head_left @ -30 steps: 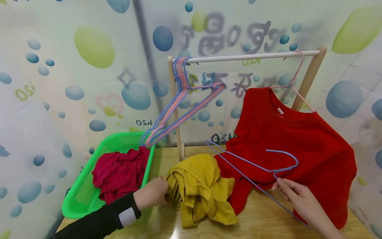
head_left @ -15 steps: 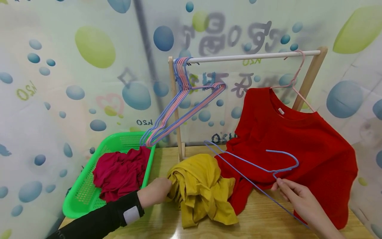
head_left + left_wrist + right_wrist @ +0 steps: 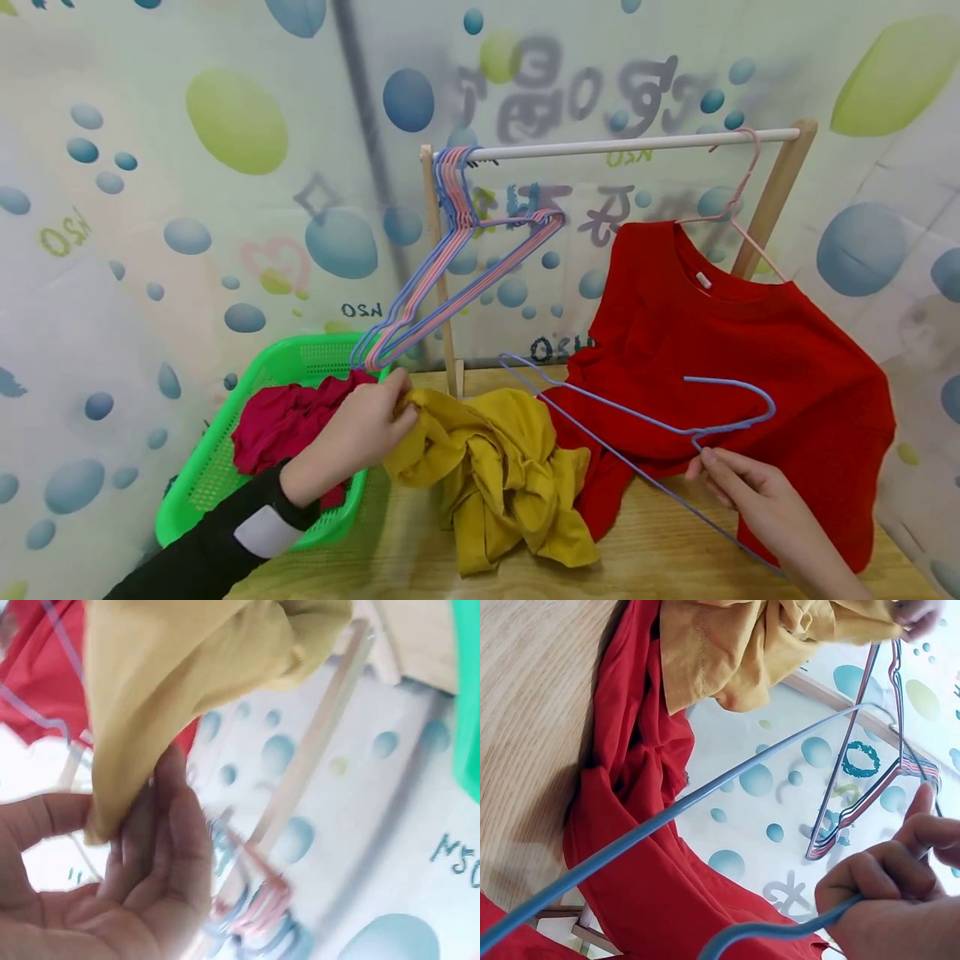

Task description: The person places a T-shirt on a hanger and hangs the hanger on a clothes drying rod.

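Note:
My left hand (image 3: 360,429) pinches an edge of a mustard-yellow garment (image 3: 510,467) between thumb and fingers and holds that part raised. The rest of the garment lies bunched on the table. In the left wrist view the yellow cloth (image 3: 172,690) stretches up from the pinching fingertips (image 3: 172,769). My right hand (image 3: 750,492) grips a blue clothes hanger (image 3: 622,408) near the base of its hook. The hanger is tilted in front of a red top (image 3: 735,358), which hangs from a pink hanger (image 3: 738,196) on the rack's right side.
Several blue and pink hangers (image 3: 450,242) hang together at the left end of the rack's white rail (image 3: 600,148). Below them a green basket (image 3: 183,500) holds a crumpled crimson garment (image 3: 288,425). A patterned backdrop (image 3: 337,100) stands behind the wooden table (image 3: 397,550).
My left hand has risen and moved left, lifting an edge of the yellow garment toward the basket. The blue hanger in my right hand has shifted slightly.

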`<state>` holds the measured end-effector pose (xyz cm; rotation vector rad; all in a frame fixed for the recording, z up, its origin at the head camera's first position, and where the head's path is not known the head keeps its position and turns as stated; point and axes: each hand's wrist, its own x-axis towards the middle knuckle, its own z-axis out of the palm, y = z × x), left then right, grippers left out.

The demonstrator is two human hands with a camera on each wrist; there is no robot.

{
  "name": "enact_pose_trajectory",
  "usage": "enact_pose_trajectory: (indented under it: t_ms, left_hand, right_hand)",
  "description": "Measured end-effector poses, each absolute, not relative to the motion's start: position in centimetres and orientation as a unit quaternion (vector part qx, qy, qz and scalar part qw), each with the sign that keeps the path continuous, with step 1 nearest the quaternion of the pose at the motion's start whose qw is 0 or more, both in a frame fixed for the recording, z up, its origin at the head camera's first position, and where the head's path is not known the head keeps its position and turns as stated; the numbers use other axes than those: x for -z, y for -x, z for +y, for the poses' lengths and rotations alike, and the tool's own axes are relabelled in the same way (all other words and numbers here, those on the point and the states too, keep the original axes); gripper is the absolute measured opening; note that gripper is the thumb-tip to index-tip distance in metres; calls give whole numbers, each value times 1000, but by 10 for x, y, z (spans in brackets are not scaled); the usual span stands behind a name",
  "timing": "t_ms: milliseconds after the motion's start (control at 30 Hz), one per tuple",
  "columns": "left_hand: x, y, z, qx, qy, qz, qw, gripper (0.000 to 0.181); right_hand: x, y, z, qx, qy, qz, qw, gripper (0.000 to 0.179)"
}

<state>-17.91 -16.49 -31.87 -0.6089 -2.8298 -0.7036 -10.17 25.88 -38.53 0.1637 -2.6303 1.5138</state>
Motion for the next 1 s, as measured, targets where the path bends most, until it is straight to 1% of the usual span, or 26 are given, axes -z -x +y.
enact_pose_trajectory:
  t_ms: [133,233,333,433,567,700,867,1000]
  left_hand:
    - [302,178,-165,290,214,-924,127,6]
    - [292,175,-162,337,224,-905,135,6]
    - [282,173,-157,404,226,-875,140,10]
    - [274,172,-153,464,219,-844,160,14]
    - [274,176,-151,467,208,-842,173,15]
    - [285,185,-152,442,198,-865,129,15]
    - [297,193,-154,476,178,-860,42,23]
    - [302,193,-155,511,165,-844,-9,29]
  right_hand:
    - [386,100,261,-513,-80,-853,49,31]
    - [386,100,263,-524,-94,-845,47,29]
    - [386,98,265,-532,-100,-839,44,27]
    - [386,97,266,-542,-118,-831,48,27]
    - [386,96,268,-568,-177,-802,54,28]
    - [387,95,269,-585,-214,-782,39,30]
    - [392,97,267,-600,-259,-756,43,33]
    - [394,98,263,-584,-247,-771,55,31]
